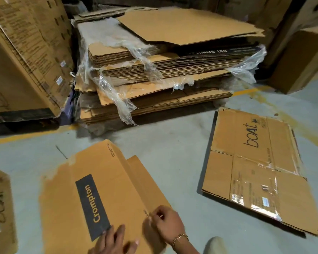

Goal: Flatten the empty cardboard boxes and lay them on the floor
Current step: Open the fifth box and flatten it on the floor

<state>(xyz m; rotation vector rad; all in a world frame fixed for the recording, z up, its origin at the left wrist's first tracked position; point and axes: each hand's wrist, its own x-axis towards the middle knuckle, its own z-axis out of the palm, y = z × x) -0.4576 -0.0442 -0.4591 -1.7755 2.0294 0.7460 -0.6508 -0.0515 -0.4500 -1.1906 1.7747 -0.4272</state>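
The left hand [114,241] and a "boat" box [0,213] are cut off by the frame's edges.

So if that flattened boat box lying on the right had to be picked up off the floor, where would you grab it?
Probably the near left corner of the boat box. That edge sits slightly raised off the floor, with a dark gap under it, so fingers can slide beneath from the left. Pinch a grip on the edge there, clear of the glossy tape nearer the middle.

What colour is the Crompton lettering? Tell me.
Yellow-orange lettering on a dark band, seen in the head view.
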